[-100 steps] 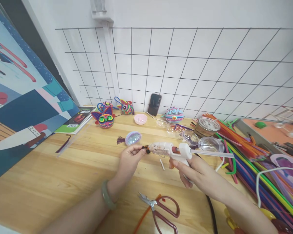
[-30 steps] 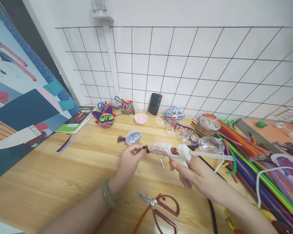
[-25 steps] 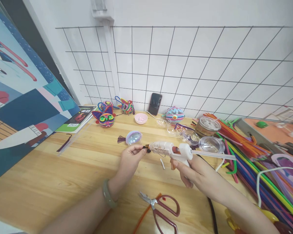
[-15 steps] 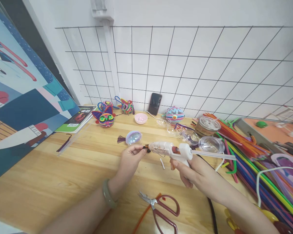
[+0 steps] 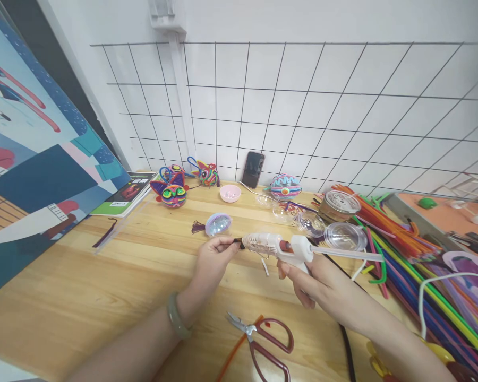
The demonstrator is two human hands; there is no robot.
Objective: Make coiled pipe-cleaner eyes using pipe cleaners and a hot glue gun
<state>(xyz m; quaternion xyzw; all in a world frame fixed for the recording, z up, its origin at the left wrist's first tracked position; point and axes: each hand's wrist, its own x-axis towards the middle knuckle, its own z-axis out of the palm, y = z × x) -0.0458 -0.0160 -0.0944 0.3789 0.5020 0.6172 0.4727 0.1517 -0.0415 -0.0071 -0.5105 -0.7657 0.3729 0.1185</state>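
My right hand [image 5: 316, 281] grips a white and clear hot glue gun [image 5: 263, 243] by its handle, with a translucent glue stick [image 5: 346, 253] poking out the back. The gun's nozzle points left toward my left hand [image 5: 217, 260]. Between thumb and fingertips, my left hand pinches a small dark piece [image 5: 241, 243] right at the nozzle; its exact kind is too small to make out. Just beyond that hand lies a clear and lilac half ball [image 5: 218, 225] with a purple tassel [image 5: 198, 227].
Red-handled scissors [image 5: 258, 339] lie in front, over an orange pipe cleaner [image 5: 235, 354]. Pipe cleaners [image 5: 422, 297] fill the right side. Wrapped ball ornaments [image 5: 173, 194], a pink bowl [image 5: 230, 193], a phone [image 5: 253, 170] and a round tub [image 5: 339, 206] stand along the back.
Almost nothing differs. The dark piece in my left hand shows slightly less at the nozzle, and both hands hold nearly the same place.
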